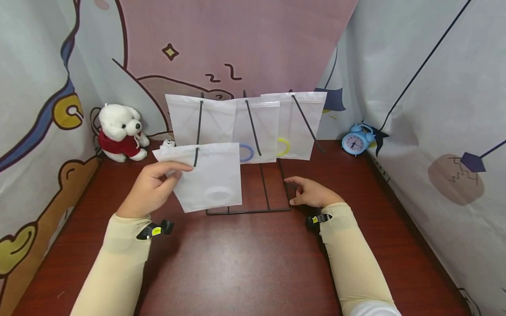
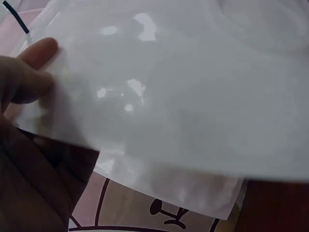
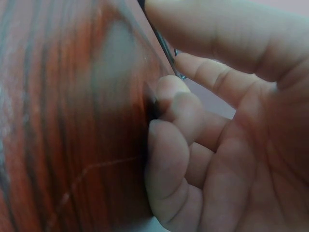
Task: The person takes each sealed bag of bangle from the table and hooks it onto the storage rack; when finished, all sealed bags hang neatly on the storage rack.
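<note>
A black wire rack (image 1: 248, 212) stands on the table, with white zip bags on its hooks. My left hand (image 1: 152, 188) holds the left side of the nearest zip bag (image 1: 209, 180), thumb and index finger showing on its front. The left hook's tip (image 1: 195, 158) pokes through that bag near its top edge. A pale round shape (image 1: 219, 193) shows faintly low in the bag. In the left wrist view, the glossy bag (image 2: 183, 96) covers part of the hand. Curled beside the rack base's right side, my right hand (image 1: 314, 192) grips the wire (image 3: 164, 41) near its front corner.
Behind hang a left bag (image 1: 186, 123), a middle bag (image 1: 262, 127) by a blue ring (image 1: 247, 152), and a right bag (image 1: 304, 131) by a yellow ring (image 1: 285, 147). A white plush dog (image 1: 120, 131) sits at back left; a blue alarm clock (image 1: 356, 141) stands at back right.
</note>
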Motion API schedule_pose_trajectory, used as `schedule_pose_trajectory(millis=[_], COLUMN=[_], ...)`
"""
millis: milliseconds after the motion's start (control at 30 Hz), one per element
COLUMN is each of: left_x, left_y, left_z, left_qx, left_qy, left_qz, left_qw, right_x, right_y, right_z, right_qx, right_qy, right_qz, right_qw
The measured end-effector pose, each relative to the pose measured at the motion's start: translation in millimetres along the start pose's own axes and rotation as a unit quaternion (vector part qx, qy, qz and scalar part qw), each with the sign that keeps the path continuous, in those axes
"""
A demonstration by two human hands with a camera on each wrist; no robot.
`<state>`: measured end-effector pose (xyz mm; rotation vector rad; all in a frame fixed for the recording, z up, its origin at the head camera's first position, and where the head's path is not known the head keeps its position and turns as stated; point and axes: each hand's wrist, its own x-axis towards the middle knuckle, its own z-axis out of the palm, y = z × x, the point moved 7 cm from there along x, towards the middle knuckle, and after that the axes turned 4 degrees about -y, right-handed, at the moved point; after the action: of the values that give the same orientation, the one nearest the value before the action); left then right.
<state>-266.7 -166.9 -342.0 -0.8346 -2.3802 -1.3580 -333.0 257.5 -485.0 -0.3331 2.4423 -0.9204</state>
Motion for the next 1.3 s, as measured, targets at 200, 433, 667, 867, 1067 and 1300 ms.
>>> schedule_pose_trajectory(millis=[200, 433, 667, 867, 1067, 1300], left_x=[1.8, 1.6, -2.1, -0.1, 2.3, 4.0], left_y=[-8.5, -18.2, -26.8, -27.1, -30.6, -32.8], left_z=[11.9, 24.7, 32.7, 31.0, 27.2, 24.2], left_qx=[0.027, 0.044, 0.053, 0.061, 0.069, 0.055], left_qy=[-0.078, -0.151, -0.201, -0.182, -0.157, -0.131], left_qz=[-0.015, -0.056, -0.094, -0.084, -0.085, -0.069], left_qw=[0.9965, 0.9859, 0.9736, 0.9777, 0.9816, 0.9875], right_x=[-0.3, -0.2, 0.0, 0.1, -0.6, -1.4], right_y=[-1, -1, -1, -1, -1, -2], right_z=[0, 0, 0, 0, 0, -1], right_qx=[-0.005, -0.006, -0.005, -0.007, -0.005, -0.004], right_qy=[0.002, 0.001, 0.003, 0.002, 0.000, 0.001], right_qz=[0.000, 0.000, 0.002, 0.002, -0.001, -0.001], right_qw=[1.0000, 1.0000, 1.0000, 1.0000, 1.0000, 1.0000])
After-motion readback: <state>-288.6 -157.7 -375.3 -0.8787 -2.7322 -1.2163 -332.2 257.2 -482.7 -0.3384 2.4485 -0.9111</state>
